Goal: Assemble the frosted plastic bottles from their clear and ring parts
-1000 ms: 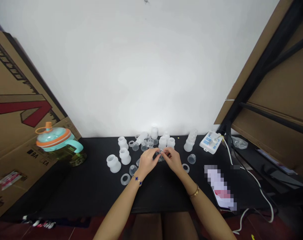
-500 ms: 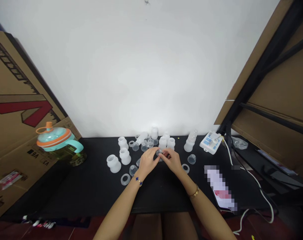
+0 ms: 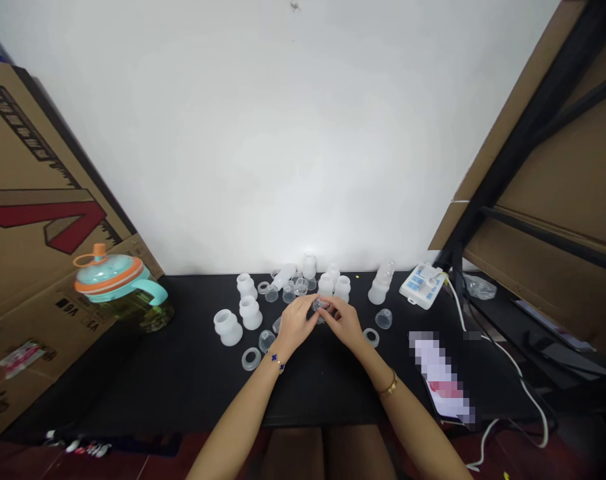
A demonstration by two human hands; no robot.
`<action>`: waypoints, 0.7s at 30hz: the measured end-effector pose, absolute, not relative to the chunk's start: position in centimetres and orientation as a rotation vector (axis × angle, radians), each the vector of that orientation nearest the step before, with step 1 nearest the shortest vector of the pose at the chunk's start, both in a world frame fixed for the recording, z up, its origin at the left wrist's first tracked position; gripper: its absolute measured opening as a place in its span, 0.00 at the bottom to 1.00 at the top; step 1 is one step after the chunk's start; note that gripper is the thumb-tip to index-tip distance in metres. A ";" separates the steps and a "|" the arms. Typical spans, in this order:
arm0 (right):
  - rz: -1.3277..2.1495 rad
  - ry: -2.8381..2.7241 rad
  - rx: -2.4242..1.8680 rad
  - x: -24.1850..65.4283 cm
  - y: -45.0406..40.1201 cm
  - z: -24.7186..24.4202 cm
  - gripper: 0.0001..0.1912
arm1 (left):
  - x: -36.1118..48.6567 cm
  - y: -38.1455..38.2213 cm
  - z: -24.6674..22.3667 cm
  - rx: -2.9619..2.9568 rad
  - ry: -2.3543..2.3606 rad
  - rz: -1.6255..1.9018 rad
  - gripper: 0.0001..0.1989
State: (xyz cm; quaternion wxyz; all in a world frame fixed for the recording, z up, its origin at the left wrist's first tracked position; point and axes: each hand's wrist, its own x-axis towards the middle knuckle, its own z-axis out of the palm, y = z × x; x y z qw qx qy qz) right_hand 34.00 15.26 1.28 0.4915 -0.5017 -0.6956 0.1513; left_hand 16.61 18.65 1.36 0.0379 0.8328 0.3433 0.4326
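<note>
Both hands meet over the middle of the black table, fingertips round a small clear piece (image 3: pixel 318 305). My left hand (image 3: pixel 297 323) pinches it from the left, and my right hand (image 3: pixel 345 321) grips it from the right. The fingers hide much of its shape. Left of my left hand lie a clear dome cap (image 3: pixel 267 341) and a translucent ring (image 3: pixel 251 359). Another ring (image 3: pixel 371 337) rests beside my right wrist, with a clear cap (image 3: pixel 383 319) just beyond it. White bottles (image 3: pixel 325 285) stand behind the hands.
Several white bottles (image 3: pixel 227 327) stand at the left. An assembled bottle (image 3: pixel 381 283) is at the right, near a white case (image 3: pixel 423 285) and a phone (image 3: pixel 440 377). A large teal-lidded jug (image 3: pixel 117 287) stands far left; a white cable (image 3: pixel 520 373) runs along the right.
</note>
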 end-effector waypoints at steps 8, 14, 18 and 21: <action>0.353 -1.656 -1.268 34.1 15.3 1.1 0.14 | 16.7 18.6 1.5 2.555 1.033 1.314 0.15; 0.313 -1.679 -1.299 34.1 15.2 1.2 0.13 | 16.7 18.6 1.4 2.592 1.022 1.311 0.15; 0.297 -1.684 -1.311 34.2 15.3 1.2 0.13 | 16.7 18.6 1.4 2.594 1.016 1.315 0.15; 0.305 -1.675 -1.298 34.1 15.3 1.1 0.13 | 16.7 18.5 1.6 2.607 0.998 1.307 0.15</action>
